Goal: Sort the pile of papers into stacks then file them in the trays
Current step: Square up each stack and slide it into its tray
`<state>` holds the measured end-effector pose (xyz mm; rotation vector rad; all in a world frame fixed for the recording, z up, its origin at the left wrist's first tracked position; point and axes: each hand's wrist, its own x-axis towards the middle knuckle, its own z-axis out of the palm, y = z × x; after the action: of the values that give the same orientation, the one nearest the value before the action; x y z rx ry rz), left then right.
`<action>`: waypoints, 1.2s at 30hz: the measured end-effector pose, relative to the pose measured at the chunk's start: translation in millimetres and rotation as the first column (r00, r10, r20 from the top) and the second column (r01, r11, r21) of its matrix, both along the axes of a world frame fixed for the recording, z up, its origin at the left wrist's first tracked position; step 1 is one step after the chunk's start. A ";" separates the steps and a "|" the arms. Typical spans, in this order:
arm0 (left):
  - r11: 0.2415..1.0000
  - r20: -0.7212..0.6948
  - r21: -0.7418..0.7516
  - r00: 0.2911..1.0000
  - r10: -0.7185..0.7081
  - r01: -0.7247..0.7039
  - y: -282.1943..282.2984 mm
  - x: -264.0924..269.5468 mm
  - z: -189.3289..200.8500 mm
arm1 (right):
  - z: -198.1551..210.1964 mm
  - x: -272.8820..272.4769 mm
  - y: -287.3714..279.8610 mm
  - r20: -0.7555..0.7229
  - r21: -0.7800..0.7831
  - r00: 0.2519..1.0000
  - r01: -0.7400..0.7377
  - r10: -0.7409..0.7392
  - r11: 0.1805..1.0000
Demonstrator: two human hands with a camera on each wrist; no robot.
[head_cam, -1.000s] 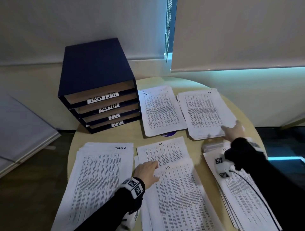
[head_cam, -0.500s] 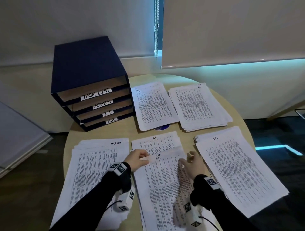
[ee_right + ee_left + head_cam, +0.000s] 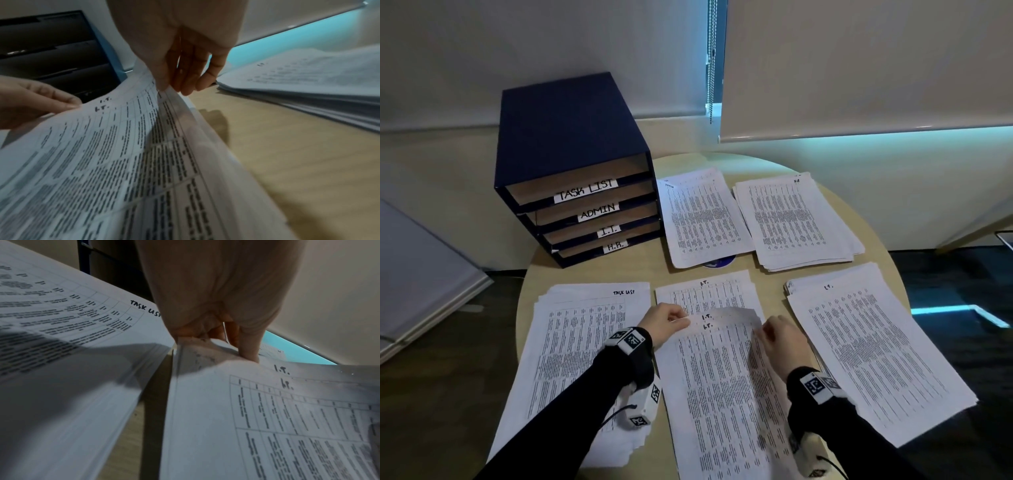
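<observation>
The round desk [image 3: 599,274] carries 5 lots of printed papers and 1 dark blue tray unit [image 3: 571,164] at its far left, with 4 trays labelled TASK LIST, ADMIN, I.T. and H.R. from top to bottom.

In the far row lie 2 stacks: the ADMIN stack [image 3: 705,219] just beside the tray unit, and the H.R. stack [image 3: 798,219] to its right, the 2 almost touching. In the near row lie 3: the TASK LIST stack [image 3: 578,342] on the left, the middle I.T. papers [image 3: 722,394], and a thick I.T. stack [image 3: 869,349] on the right.

Both hands are on the middle I.T. papers. The left hand [image 3: 664,323] pinches their top left corner in a narrow grip; the right hand [image 3: 784,339] pinches the top right edge between thumb and fingers [image 3: 185,78], the far edge lifted off the sheet beneath.

A narrow strip of bare desk separates the middle papers from the TASK LIST stack, and a wider strip from the right I.T. stack. The near ends of the 3 near lots overhang or reach the desk rim.
</observation>
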<state>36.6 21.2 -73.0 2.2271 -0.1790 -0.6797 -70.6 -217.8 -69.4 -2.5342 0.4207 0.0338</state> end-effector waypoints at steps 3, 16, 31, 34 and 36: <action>0.999 0.017 0.028 1.000 0.024 -0.025 -0.4 0.3 -1.3 | -2.7 -4.5 -2.5 0.081 -0.027 0.997 -0.011 0.013 1.000; 0.994 0.043 -0.036 0.993 -0.106 0.107 -7.4 0.3 18.7 | 1.1 -4.8 -4.6 0.084 0.368 0.995 0.021 -0.055 0.930; 0.914 0.541 0.390 0.775 -0.327 0.114 -24.8 24.0 19.7 | -4.2 2.7 3.4 0.014 0.455 0.985 0.147 -0.172 0.878; 0.898 0.525 0.418 0.770 -0.363 0.138 -24.6 21.0 21.8 | -6.7 4.3 2.2 0.031 0.397 0.992 0.099 -0.121 0.912; 0.880 0.504 0.444 0.765 -0.401 0.169 -24.7 18.9 24.6 | -7.2 4.2 1.6 0.048 0.395 0.992 0.092 -0.120 0.914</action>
<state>55.5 -3.5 -48.4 2.7649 -0.7838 -0.1511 -66.5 -216.2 -76.6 -2.1072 0.4707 -0.0123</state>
